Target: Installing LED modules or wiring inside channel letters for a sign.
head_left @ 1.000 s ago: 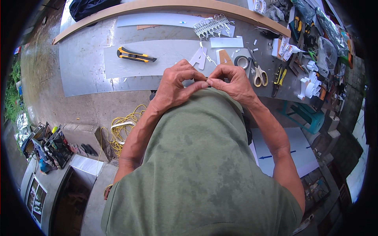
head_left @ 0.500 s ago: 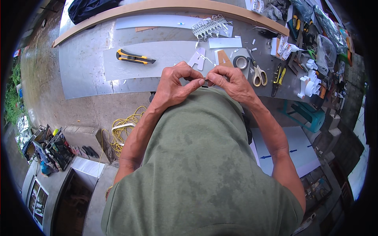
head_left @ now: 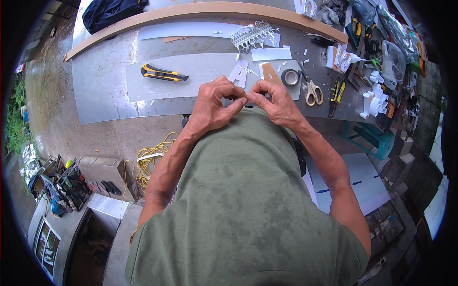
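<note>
My left hand [head_left: 215, 106] and my right hand [head_left: 279, 106] meet at the near edge of the table, thumbs and forefingers pinched with the tips almost touching. Whatever lies between the fingertips is too small to make out. Just beyond them lie a white letter A [head_left: 237, 75] with a thin white wire by it, and a brown-and-white letter piece [head_left: 270, 76]. A roll of black tape [head_left: 290, 77] and cream-handled scissors [head_left: 313, 93] rest to the right of my right hand. A yellow-and-black utility knife [head_left: 163, 73] lies beyond my left hand, on a clear sheet [head_left: 143, 86].
A bundle of small white modules on wires [head_left: 253, 35] lies farther back, before a long brown strip [head_left: 210, 7]. Pliers [head_left: 338, 95], a glue gun [head_left: 347, 59] and white cut pieces [head_left: 374, 104] crowd the right. A teal stool [head_left: 379, 140] stands below.
Both hands stay pinched together at the same spot. My right hand has shifted slightly left and its grip has turned a little; the view has tilted slightly.
</note>
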`<state>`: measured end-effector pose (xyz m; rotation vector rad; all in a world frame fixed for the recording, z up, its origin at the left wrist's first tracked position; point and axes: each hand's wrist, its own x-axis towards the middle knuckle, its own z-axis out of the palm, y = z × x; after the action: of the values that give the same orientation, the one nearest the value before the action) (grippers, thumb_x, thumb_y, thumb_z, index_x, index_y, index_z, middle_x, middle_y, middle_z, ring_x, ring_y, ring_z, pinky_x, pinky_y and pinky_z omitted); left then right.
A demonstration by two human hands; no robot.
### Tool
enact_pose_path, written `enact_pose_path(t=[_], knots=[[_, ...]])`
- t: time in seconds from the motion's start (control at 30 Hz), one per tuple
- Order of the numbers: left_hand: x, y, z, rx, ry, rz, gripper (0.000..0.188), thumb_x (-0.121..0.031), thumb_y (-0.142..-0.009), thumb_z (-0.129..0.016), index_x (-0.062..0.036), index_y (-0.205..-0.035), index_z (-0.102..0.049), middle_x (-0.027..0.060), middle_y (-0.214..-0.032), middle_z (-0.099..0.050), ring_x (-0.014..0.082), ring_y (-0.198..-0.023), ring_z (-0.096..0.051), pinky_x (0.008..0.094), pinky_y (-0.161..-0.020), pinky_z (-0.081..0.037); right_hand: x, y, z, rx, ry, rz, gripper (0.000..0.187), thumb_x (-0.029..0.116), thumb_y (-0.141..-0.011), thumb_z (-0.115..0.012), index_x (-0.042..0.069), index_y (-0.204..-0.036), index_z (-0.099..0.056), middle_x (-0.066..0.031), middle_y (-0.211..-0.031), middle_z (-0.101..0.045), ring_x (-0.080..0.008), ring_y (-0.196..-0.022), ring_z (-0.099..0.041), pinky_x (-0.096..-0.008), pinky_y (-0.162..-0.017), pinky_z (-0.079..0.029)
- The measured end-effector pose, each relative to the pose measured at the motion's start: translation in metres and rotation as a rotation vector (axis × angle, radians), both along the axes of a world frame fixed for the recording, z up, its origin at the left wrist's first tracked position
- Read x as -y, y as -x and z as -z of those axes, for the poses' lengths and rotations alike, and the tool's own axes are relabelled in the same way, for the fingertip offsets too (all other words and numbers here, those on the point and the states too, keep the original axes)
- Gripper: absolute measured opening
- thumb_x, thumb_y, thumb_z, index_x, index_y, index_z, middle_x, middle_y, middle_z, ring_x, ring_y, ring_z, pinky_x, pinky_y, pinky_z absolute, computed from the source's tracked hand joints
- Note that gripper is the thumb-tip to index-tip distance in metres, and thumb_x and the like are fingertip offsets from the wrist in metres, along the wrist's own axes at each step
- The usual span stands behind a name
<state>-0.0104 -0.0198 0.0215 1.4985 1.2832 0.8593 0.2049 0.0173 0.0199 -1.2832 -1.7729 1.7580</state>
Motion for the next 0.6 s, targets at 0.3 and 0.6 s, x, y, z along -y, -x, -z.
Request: enact_pose_path(t=[0.3,0.6], knots=[[-0.007,0.018,0.008,0.211,0.392,0.040,0.015,-0.011,-0.088,-0.076,0.0014,-0.096,-0.076,0.0023,-0.089,-0.073,0.0092,-0.084,-0.062,0.0283,-0.080,-0.049,-0.012,0.007,0.010,-0.034,-0.277,-0.117,0.027,0.027,-0.101,-0.066,0.000,-0.096,-0.068,-0.0082,-0.085,-0.065,-0.0183,-0.079,-0.060,-0.0336,-0.071,-0.047],[-0.047,0.053,0.006,-0.210,-0.090,-0.032,0.010,-0.006,-0.084,-0.078,-0.0081,-0.094,-0.079,0.0039,-0.083,-0.072,0.0197,-0.081,-0.061,0.0339,-0.074,-0.049,-0.053,-0.002,0.015,-0.049,-0.345,0.224,0.020,0.017,-0.105,-0.059,0.001,-0.110,-0.071,-0.0093,-0.095,-0.073,-0.0205,-0.086,-0.070,-0.0329,-0.079,-0.056]])
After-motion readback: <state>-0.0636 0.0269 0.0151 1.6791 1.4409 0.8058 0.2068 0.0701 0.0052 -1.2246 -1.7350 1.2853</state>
